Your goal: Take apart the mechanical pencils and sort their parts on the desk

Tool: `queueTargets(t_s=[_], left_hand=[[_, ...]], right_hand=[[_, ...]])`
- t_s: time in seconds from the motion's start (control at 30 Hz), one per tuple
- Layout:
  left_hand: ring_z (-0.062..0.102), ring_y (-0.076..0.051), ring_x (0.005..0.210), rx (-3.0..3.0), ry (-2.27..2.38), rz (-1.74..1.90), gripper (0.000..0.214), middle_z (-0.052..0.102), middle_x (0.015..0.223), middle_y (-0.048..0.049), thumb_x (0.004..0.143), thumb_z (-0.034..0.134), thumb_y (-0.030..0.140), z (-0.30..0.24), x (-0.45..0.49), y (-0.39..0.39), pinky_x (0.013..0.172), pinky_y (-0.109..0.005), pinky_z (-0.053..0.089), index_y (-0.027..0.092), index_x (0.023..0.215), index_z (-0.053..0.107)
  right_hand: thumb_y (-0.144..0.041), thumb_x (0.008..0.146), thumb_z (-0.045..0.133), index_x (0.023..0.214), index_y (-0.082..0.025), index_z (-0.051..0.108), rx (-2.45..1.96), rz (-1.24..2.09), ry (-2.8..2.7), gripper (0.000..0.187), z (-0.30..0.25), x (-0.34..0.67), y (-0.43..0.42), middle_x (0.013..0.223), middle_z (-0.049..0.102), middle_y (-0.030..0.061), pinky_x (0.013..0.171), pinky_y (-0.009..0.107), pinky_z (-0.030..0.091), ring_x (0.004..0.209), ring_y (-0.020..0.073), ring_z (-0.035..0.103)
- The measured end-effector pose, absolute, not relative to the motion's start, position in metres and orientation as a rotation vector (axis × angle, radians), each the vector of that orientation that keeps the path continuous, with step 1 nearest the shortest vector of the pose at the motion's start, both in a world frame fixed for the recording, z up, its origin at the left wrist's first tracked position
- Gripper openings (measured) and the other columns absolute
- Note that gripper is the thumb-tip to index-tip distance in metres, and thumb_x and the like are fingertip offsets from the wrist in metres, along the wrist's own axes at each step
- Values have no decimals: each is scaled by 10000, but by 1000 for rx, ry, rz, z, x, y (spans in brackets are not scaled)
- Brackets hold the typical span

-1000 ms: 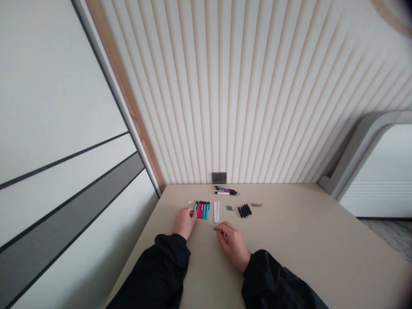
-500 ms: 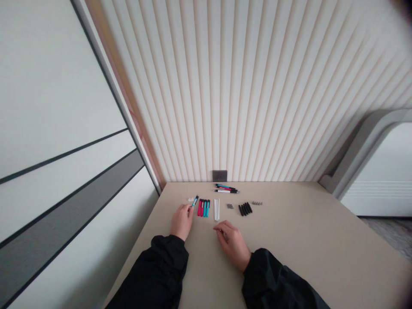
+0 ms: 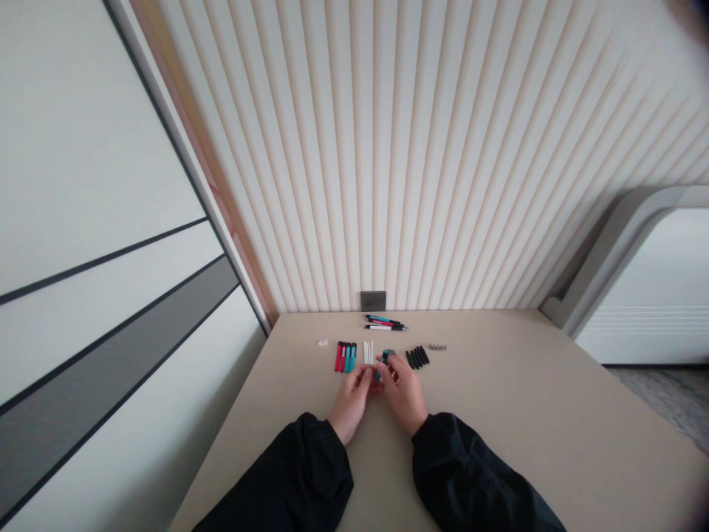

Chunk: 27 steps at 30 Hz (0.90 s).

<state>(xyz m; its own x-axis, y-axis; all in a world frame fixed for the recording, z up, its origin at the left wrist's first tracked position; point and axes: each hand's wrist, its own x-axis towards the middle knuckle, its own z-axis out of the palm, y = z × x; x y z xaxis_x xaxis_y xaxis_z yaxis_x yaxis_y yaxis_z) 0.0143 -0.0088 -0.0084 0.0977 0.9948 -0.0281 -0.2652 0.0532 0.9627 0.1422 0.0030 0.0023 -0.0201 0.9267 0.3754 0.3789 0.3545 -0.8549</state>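
Note:
My left hand and my right hand meet at the middle of the table, both with fingers closed. Between them is a blue pen barrel with a black end, partly covered by the fingers. The right thumb and fingers pinch it from the right; my left fingertips close on its near part, though the exact contact is hidden. Just beyond the hands lie thin white refills. Left of these is a row of red and blue pen barrels. Several black grips lie beside my right hand.
Assembled pens lie at the back of the table, below a dark wall socket. Small white pieces are at the left, small metallic pieces at the right. A white cabinet borders the left side.
My left hand has carried the blue pen barrel rightward and nearer, to my right hand. My right hand has moved slightly forward and now pinches it. The view has shifted a little.

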Motion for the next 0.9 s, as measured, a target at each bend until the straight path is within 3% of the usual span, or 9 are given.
queueTargets(t_s=[0.2, 0.4, 0.7, 0.77, 0.9], left_hand=[[664, -142, 824, 662, 831, 1191, 271, 708, 932, -65, 676, 804, 218, -8, 8, -6, 906, -288, 492, 136, 911, 699], [664, -160, 883, 707, 871, 1199, 312, 718, 928, -70, 653, 818, 228, 1, 5, -12, 953, -309, 464, 128, 922, 697], [686, -207, 869, 1421, 1455, 1359, 320, 718, 968, -96, 789, 642, 383, 5, -80, 19, 853, -358, 528, 146, 1003, 625], [688, -207, 882, 1636, 1659, 1310, 295, 719, 985, -97, 841, 544, 393, 5, -107, 33, 842, -352, 533, 157, 1001, 621], [680, -238, 885, 1724, 1814, 1231, 240, 723, 972, -102, 832, 528, 341, 2, -139, 58, 861, -397, 512, 168, 942, 653]], right_hand=[[-360, 937, 458, 946, -169, 651, -1117, 637, -1591, 272, 9, 144, 2, 871, 612, 54, 688, 265, 452, 716, 150, 544], [-387, 933, 465, 1045, -169, 643, -1111, 658, -1518, 303, 10, 146, 2, 894, 638, 59, 697, 268, 463, 747, 156, 562], [-410, 873, 529, 1287, -146, 512, -1294, 752, -1539, 491, -2, 142, -6, 687, 626, -8, 585, 242, 435, 590, 142, 549], [-384, 871, 527, 1285, -172, 521, -1360, 733, -1655, 466, 2, 137, -5, 698, 647, -7, 615, 245, 436, 617, 150, 580], [-345, 876, 518, 1253, -240, 553, -1463, 644, -1944, 393, 24, 112, 11, 799, 698, 11, 689, 244, 426, 779, 177, 644]])
